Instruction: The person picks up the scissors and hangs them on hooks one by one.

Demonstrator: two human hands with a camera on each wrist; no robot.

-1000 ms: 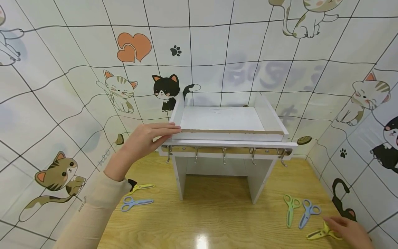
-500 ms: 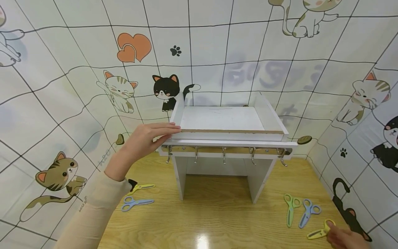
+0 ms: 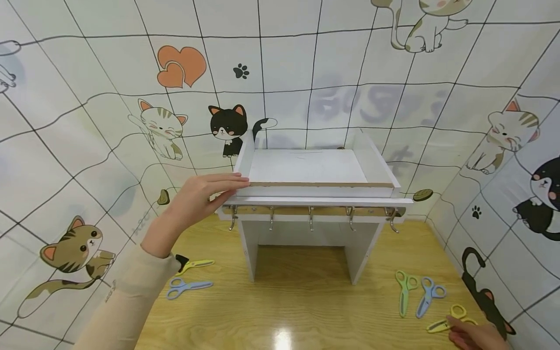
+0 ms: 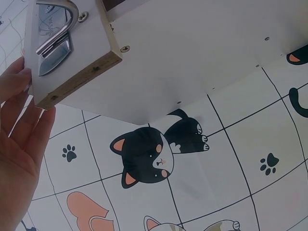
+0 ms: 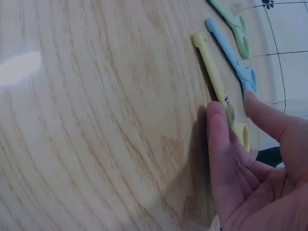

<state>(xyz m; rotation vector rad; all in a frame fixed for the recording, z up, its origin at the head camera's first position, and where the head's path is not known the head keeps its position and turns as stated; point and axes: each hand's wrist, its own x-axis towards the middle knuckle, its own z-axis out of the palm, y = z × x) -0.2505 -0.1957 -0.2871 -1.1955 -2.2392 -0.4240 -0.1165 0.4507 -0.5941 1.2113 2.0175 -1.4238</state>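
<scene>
My left hand [image 3: 194,197] rests on the front left corner of a white shelf unit [image 3: 315,192], with straight fingers along its top edge and the thumb lower down. In the left wrist view, that hand lies at the end of the board [image 4: 79,77] that carries a metal hook [image 4: 60,31]. At the lower right, my right hand [image 3: 477,335] reaches to yellow scissors [image 3: 437,327] lying on the table. Its fingertips are right at their pivot in the right wrist view, the thumb [image 5: 269,115] held apart from the fingers. Part of the yellow handles is hidden behind the fingers.
Green scissors [image 3: 404,291] and blue scissors [image 3: 428,299] lie beside the yellow ones. Left of the unit lie another yellow pair of scissors [image 3: 199,264] and another blue pair [image 3: 188,287]. Several hooks hang along the unit's front. A cat-printed wall covering [image 3: 288,63] encloses the wooden table [image 3: 245,311].
My right hand has shifted from the yellow scissors' handles toward their pivot, and the scissors have turned slightly. The head view has swung a little to the right. My left hand stays on the shelf.
</scene>
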